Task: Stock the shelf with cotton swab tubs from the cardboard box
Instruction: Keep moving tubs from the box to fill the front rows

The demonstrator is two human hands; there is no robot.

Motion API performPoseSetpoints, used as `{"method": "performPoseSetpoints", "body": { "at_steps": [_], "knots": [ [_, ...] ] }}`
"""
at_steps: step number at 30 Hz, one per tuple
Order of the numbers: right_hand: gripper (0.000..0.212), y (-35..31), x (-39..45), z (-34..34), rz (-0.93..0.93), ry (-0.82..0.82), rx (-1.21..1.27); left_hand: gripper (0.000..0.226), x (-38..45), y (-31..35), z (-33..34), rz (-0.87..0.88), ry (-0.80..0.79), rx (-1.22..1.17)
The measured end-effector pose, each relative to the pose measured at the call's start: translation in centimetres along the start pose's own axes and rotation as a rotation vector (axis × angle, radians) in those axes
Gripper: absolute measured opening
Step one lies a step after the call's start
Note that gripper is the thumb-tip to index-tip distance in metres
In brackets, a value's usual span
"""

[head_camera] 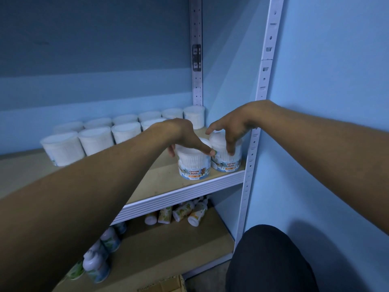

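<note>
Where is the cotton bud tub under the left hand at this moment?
In the head view, the tub stands near the front edge of the wooden shelf, toward its right end, under the left hand. A second tub, under the right hand, stands close on its right.

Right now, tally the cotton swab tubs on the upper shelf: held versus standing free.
Held tubs: 2, front tub under left hand, corner tub under right hand
Free tubs: 10
Total: 12 in view

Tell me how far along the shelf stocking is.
Done: two rows of tubs stand at the shelf's back. In hand: left hand and right hand each grip a tub at the front edge. Left: front space unfilled; the cardboard box contents aren't visible.
</note>
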State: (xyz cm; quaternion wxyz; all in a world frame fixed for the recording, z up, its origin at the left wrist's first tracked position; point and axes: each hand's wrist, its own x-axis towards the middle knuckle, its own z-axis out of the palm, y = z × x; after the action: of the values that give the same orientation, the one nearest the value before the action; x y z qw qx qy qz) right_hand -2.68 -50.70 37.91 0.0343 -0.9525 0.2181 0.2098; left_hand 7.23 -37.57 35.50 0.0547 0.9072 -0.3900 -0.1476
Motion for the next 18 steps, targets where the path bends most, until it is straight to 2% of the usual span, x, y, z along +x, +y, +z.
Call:
{"method": "performPoseSetpoints", "body": {
  "at_steps": [2, 7, 18],
  "knots": [
    [0.092, -0.19, 0.11, -0.12, 0.022, 0.004, -0.012, 0.116, 0.2, -0.26, -0.07, 0.014, -0.025, -0.044],
    [0.083, -0.27, 0.45, -0.3, 0.008, 0.01, -0.005, 0.094, 0.17, -0.17, 0.05, 0.032, -0.037, -0.104],
    [0.08, -0.28, 0.47, -0.05, 0.003, 0.026, -0.028, 0.09, -0.46, 0.11, 0.04, 0.025, -0.022, -0.061]
  ]
}}
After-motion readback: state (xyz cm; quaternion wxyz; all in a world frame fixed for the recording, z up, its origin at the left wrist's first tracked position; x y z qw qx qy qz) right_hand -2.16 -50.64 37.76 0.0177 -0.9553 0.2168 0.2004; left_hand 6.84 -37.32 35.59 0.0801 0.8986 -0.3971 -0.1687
